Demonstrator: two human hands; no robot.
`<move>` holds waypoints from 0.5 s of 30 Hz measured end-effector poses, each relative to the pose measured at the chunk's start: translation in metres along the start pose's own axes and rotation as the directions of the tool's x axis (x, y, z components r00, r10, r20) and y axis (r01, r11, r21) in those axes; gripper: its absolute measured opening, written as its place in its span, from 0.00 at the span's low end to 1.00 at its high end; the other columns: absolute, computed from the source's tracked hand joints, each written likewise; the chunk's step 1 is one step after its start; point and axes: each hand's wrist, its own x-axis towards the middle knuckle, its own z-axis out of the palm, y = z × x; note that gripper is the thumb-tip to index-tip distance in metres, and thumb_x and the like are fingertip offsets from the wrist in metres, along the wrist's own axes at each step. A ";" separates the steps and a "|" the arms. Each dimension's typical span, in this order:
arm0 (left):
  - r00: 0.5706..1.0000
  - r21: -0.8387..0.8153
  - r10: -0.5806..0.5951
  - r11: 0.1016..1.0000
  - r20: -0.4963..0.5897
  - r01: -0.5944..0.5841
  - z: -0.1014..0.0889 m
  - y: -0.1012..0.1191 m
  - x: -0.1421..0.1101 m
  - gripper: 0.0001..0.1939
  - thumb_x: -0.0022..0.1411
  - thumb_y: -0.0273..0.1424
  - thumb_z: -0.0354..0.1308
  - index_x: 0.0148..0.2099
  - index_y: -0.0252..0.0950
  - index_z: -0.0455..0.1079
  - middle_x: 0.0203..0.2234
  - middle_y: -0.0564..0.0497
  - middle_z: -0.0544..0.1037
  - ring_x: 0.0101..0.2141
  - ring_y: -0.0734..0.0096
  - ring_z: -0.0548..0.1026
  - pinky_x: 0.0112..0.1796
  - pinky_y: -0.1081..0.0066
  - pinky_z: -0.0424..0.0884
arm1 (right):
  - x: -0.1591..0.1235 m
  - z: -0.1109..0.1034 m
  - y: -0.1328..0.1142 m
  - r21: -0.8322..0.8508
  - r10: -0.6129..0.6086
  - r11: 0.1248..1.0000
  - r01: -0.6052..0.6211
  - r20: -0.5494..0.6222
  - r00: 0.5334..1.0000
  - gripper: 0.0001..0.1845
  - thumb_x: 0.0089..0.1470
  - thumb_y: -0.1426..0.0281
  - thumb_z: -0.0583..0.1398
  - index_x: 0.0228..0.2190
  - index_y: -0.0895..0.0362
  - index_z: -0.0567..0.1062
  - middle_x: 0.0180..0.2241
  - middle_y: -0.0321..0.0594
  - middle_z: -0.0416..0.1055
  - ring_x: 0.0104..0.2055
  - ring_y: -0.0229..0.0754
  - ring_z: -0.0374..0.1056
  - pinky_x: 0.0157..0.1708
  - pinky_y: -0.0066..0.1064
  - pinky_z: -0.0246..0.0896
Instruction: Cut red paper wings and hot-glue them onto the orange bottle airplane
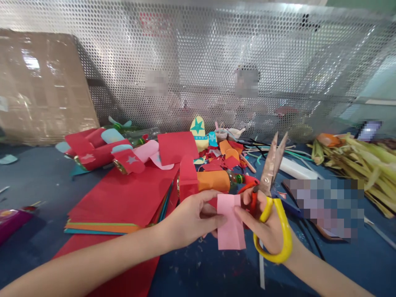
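Observation:
A small piece of pink paper (230, 231), with a crease running down it, is held upright between my two hands. My left hand (192, 216) pinches its left edge between thumb and fingers. On the other edge, the thumb and fingertips of my right hand (270, 231) also hold the paper. Hooked on that same hand are yellow-handled scissors (274, 165), blades slightly apart and pointing up and away. Just beyond my hands lies a bottle wrapped in orange and red paper (213, 180).
Left of my hands is a stack of coloured paper (123, 198), red on top. Red paper-wrapped bottles (95, 150) lie behind it. Paper scraps (216, 159) cover the middle back. At right are a phone (324, 206) and corn husks (365, 165). A perforated metal panel (201, 53) stands behind.

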 end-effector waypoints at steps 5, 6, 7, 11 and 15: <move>1.000 0.102 0.024 0.994 0.013 -0.026 -0.002 0.003 -0.001 0.06 0.58 0.32 0.57 0.36 0.34 0.68 0.18 0.58 0.70 0.21 0.76 0.70 0.24 0.77 0.62 | 0.004 -0.002 -0.005 0.155 0.111 0.982 -0.111 0.008 0.994 0.18 0.49 0.58 0.64 0.26 0.52 0.59 0.25 0.29 0.62 0.19 0.33 0.61 0.20 0.28 0.61; 1.000 0.112 0.027 0.993 0.014 -0.028 -0.003 0.003 -0.002 0.07 0.58 0.32 0.57 0.36 0.34 0.69 0.18 0.57 0.71 0.22 0.75 0.71 0.24 0.76 0.63 | 0.005 -0.002 -0.004 0.198 0.132 0.971 -0.133 0.021 0.991 0.20 0.48 0.57 0.64 0.26 0.52 0.59 0.24 0.29 0.63 0.19 0.33 0.62 0.20 0.28 0.62; 0.999 0.109 0.033 0.993 0.008 -0.034 -0.005 0.005 -0.002 0.07 0.59 0.33 0.57 0.36 0.34 0.69 0.20 0.56 0.73 0.23 0.74 0.72 0.25 0.76 0.64 | 0.005 -0.003 -0.003 0.231 0.142 0.962 -0.146 0.034 0.989 0.21 0.49 0.55 0.64 0.27 0.52 0.58 0.23 0.28 0.63 0.19 0.33 0.63 0.19 0.28 0.62; 0.983 0.058 0.147 0.988 -0.114 -0.141 -0.014 0.019 -0.007 0.10 0.61 0.36 0.56 0.35 0.34 0.71 0.27 0.51 0.78 0.28 0.69 0.77 0.29 0.73 0.72 | -0.002 -0.005 0.011 0.223 0.134 0.963 -0.155 0.105 0.985 0.16 0.58 0.53 0.55 0.30 0.52 0.62 0.18 0.26 0.60 0.15 0.32 0.57 0.13 0.24 0.54; 0.909 0.058 0.274 0.961 -0.314 -0.270 -0.024 0.040 -0.017 0.07 0.59 0.34 0.57 0.35 0.35 0.73 0.24 0.53 0.78 0.27 0.70 0.77 0.29 0.74 0.74 | -0.015 -0.008 0.024 0.087 0.103 0.989 -0.116 0.146 0.984 0.13 0.61 0.63 0.57 0.44 0.57 0.71 0.39 0.40 0.72 0.34 0.39 0.71 0.30 0.33 0.69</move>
